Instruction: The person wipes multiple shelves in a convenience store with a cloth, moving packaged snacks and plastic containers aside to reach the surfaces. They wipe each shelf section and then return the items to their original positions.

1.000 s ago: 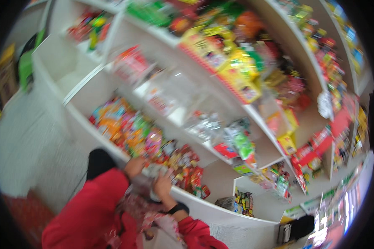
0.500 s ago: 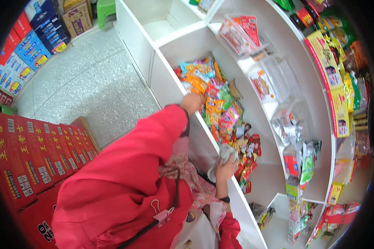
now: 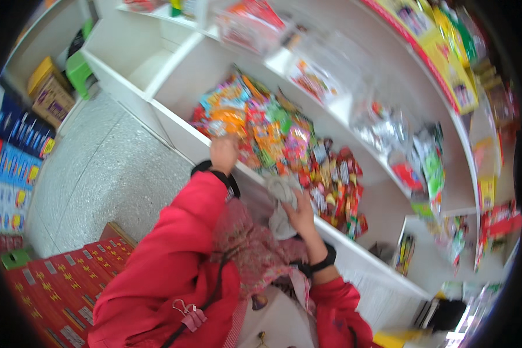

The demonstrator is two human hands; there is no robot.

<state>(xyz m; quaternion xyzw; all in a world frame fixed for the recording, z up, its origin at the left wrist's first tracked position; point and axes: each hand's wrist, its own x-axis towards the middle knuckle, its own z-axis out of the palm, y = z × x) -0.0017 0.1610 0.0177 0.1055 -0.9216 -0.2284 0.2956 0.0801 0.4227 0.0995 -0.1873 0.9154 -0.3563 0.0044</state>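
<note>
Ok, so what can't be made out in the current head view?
All in the head view:
- Left hand: fingertips hidden by the back of the hand, so whether they pinch anything is unclear.
- Grey cloth: partly covered by the right hand.
- Candy packets: lower ones buried under those on top.
- Silvery packets: contents lost to blur and reflections.
- Red cartons: cut off by the dark fisheye rim.

The view looks steeply down from the wearer's head, through the left fisheye of a side-by-side pair. Near mid-frame are the left hand (image 3: 223, 153) and right hand (image 3: 301, 214), close below. The shelf (image 3: 383, 216) slants from upper left to lower right; floor (image 3: 113, 159) lies farther off, left.
</note>
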